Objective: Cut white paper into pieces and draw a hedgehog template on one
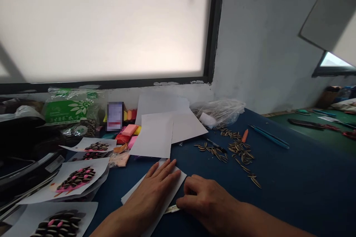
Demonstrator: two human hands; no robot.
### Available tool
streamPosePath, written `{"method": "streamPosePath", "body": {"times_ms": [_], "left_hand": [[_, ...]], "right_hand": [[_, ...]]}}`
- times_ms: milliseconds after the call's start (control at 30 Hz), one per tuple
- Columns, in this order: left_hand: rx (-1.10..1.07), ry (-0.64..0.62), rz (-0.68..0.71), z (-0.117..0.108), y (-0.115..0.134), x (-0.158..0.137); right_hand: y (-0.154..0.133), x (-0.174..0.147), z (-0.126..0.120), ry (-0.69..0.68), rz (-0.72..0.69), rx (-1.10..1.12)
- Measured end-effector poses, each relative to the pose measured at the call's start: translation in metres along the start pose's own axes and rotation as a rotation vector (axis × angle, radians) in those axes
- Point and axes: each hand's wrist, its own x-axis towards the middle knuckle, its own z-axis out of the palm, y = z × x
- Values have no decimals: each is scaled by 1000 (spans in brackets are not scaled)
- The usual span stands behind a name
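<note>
My left hand lies flat with its fingers stretched out on a folded or stacked white paper at the front of the blue table. Just to the right, my right hand is closed, thumb and fingers pinching a narrow whitish tool. Its end points left and touches or nearly touches the paper's edge; my fingers hide the rest of it. Beyond my left fingertips rest larger white sheets. Sunflower seeds are scattered on the table to the right of them.
Sheets with seed-and-pink-clay craft pictures lie at the left. Behind them are a green-printed seed bag, colourful clay packs and a small screen. Right of the seeds lie an orange stick and blue tweezers.
</note>
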Motion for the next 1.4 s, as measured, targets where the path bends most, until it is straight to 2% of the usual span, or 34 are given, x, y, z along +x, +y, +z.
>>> {"method": "streamPosePath", "body": {"times_ms": [633, 833, 1033, 1200, 1400], "left_hand": [[16, -40, -28, -12, 11, 0], [-39, -12, 1, -11, 11, -4], [1, -39, -14, -13, 12, -2], [-12, -15, -15, -15, 16, -3], [0, -67, -42, -19, 20, -1]], "right_hand": [[-11, 4, 2, -43, -3, 82], [-12, 5, 5, -8, -23, 91], [-14, 4, 11, 33, -63, 59], [-14, 5, 13, 40, -85, 83], [-15, 7, 14, 38, -69, 101]]}}
